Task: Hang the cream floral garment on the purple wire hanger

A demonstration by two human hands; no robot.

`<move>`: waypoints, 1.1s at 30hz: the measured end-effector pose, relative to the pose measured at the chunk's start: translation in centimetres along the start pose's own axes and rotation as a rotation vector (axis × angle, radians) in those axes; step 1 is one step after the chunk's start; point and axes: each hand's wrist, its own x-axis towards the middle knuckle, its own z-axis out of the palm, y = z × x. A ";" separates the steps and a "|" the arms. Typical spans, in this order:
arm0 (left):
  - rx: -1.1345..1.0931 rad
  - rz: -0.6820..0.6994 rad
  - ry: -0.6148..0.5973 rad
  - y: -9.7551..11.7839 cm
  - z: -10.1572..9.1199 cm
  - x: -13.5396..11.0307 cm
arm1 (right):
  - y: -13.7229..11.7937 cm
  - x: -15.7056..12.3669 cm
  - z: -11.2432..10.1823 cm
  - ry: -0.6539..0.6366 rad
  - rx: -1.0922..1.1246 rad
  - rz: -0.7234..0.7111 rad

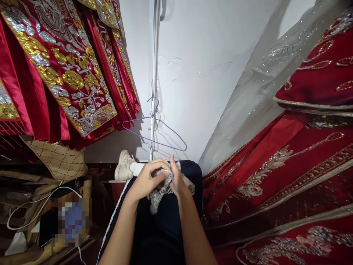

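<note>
A crumpled, pale patterned cloth (157,200) lies over my dark trouser leg, bunched up between my two hands. My left hand (150,178) is closed on it, thumb pressed to the fabric near a light bluish-green edge. On the other side my right hand (178,178) grips the same cloth, its thumb pointing up. What kind of cloth it is cannot be made out, and part of it is hidden by my fingers. A purple wire hanger (165,144) hangs on a rail just beyond my hands.
Red embroidered garments (82,81) hang at the left, and more red beaded ones (275,165) at the right beside a sheer white glittering fabric (256,88). A metal pole (154,48) stands against the white wall (209,44). At lower left, a white cable (41,209) crosses wooden furniture.
</note>
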 end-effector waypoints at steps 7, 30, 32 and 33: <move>0.149 -0.079 0.058 0.7 -2.9 1.3 | -0.8 -0.3 2.5 -0.099 0.377 0.092; 1.211 -0.298 -0.204 -2.5 -17.3 -3.5 | -2.1 14.4 -2.8 0.164 -0.610 -0.362; 1.243 -0.348 -0.272 -3.4 -17.9 -3.9 | -1.0 13.5 -3.3 0.165 -0.612 -0.385; 1.232 -0.349 -0.288 -3.9 -18.2 -4.0 | -0.9 12.8 -3.8 0.160 -0.625 -0.401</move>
